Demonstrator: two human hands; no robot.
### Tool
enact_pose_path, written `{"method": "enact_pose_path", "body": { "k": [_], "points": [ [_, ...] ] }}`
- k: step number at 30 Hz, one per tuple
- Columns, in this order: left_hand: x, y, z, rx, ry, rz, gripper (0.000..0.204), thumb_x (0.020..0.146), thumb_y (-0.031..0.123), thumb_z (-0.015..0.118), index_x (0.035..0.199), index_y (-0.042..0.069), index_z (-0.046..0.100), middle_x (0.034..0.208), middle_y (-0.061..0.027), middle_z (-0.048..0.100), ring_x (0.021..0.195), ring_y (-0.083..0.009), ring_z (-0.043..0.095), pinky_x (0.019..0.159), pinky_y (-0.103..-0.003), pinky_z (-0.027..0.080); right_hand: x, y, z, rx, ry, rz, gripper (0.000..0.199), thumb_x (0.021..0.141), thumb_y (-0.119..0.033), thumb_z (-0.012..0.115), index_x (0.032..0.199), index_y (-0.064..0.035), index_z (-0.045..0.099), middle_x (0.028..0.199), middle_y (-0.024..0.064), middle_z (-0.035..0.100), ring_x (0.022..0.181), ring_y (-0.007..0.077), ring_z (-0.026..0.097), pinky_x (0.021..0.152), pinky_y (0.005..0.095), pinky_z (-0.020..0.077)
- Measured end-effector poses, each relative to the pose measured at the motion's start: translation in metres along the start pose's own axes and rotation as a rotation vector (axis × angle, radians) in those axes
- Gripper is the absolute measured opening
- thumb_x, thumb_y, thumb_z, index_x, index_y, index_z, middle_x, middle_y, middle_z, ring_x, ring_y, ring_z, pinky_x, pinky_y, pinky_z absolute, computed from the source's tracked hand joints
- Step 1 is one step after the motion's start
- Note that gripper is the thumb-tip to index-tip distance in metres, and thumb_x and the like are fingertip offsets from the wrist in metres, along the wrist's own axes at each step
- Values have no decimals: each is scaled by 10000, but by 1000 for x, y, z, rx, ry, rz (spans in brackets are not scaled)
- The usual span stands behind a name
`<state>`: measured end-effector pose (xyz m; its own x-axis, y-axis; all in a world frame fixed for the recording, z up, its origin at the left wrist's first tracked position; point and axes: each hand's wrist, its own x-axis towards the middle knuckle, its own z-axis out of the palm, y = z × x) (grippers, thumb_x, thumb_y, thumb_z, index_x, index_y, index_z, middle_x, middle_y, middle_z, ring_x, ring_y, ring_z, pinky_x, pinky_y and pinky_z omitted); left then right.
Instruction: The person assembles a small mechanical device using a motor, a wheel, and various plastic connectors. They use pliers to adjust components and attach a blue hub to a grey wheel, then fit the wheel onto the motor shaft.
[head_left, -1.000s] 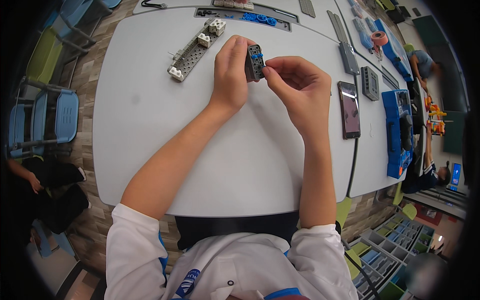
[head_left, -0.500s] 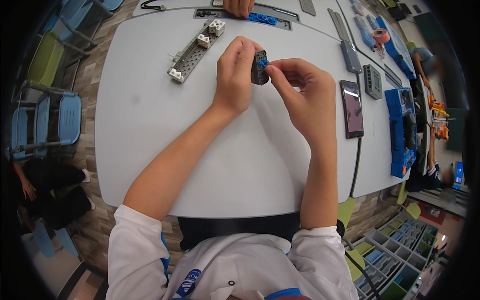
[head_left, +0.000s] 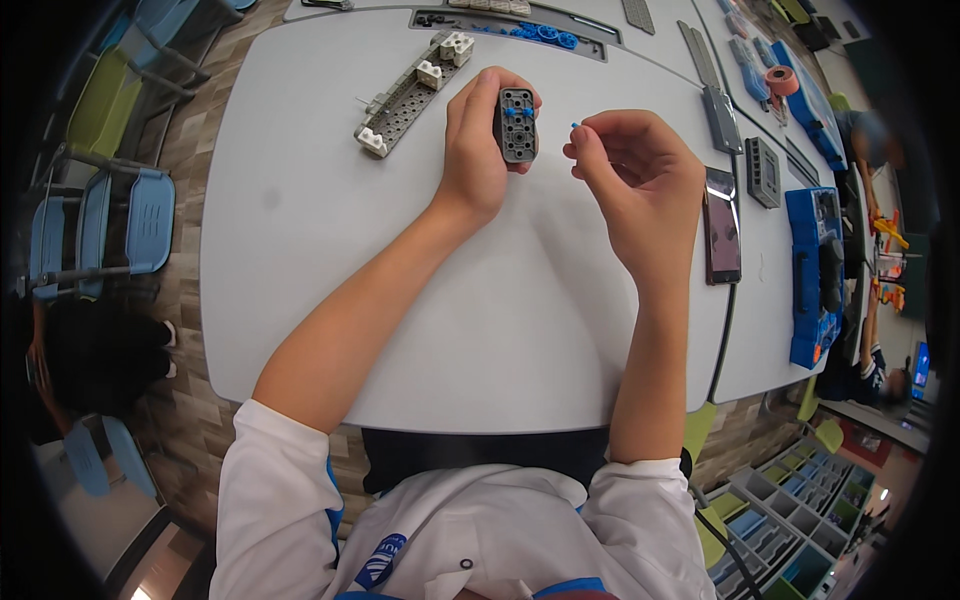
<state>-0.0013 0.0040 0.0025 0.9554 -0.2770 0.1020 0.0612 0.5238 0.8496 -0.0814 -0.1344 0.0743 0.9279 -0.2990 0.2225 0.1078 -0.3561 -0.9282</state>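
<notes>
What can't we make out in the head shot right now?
- Head view: back of the grey block, hidden by the left hand.
- Head view: most of the blue piece, covered by the right hand's thumb and fingers; only a tip shows.
- Head view: far side of the white parts, cut off by the top edge.
- Head view: shapes of the dark parts, too small.

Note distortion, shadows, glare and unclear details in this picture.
Head view: fisheye distortion bows the edges of the white tabletop, which carries soft shadows; head view: glare streaks the upper end of the smartphone; head view: holes in the grey block read clearly, but the blue piece at the right hand is too small to identify.
</notes>
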Motion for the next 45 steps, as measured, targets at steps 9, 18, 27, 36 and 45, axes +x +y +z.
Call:
{"method": "enact_pose_path", "body": {
  "k": [9, 18, 27, 36, 45],
  "points": [
    [2, -4, -1, -55, -15, -3, 477, 1181, 458, 356, 1034, 72, 595, 840, -47, 570, 532, -131, 497, 506, -289, 372, -1, 6, 1, 33, 5, -48, 123, 946, -19, 788, 1061, 25, 778, 985, 75, 802, 904, 135, 766, 843, 295, 627],
    [-2, -2, -10, -165, -160, -69, 434, 1198, 442, 328, 1192, 93, 585, 896, -49, 583, 563, -120, 495, 545, -275, 390, 6, 32, 2, -501, -197, -169, 221, 886, -51, 799, 1106, -38, 811, 983, 104, 766, 799, 230, 688, 730, 377, 559],
    [-23, 11, -6, -18, -78, -135, 387, 1213, 475, 281, 1298, 153, 480, 892, -72, 634, 579, -123, 508, 546, -272, 421, 3, 10, 0, -124, -425, -411, 771, 772, -154, 947, 1492, -137, 674, 1520, 70, 671, 1392, 282, 635, 1126, 411, 478],
    [-33, 39, 9, 79, -162, 68, 374, 1220, 459, 326, 1334, 129, 461, 1108, -44, 617, 901, -80, 577, 791, -271, 509, -1, 12, 1, 14, -299, -497, 759, 757, -137, 954, 1467, -92, 689, 1438, 69, 741, 1331, 239, 669, 1059, 381, 480],
    [8, 124, -85, 880, -229, 361, 432, 1083, 440, 673, 1349, 101, 709, 1357, -96, 655, 1205, -206, 600, 1076, -340, 470, -3, 1, 1, 226, -289, -539, 762, 753, -41, 935, 1470, -48, 678, 1442, 108, 735, 1316, 226, 680, 1062, 385, 503]
  ]
}}
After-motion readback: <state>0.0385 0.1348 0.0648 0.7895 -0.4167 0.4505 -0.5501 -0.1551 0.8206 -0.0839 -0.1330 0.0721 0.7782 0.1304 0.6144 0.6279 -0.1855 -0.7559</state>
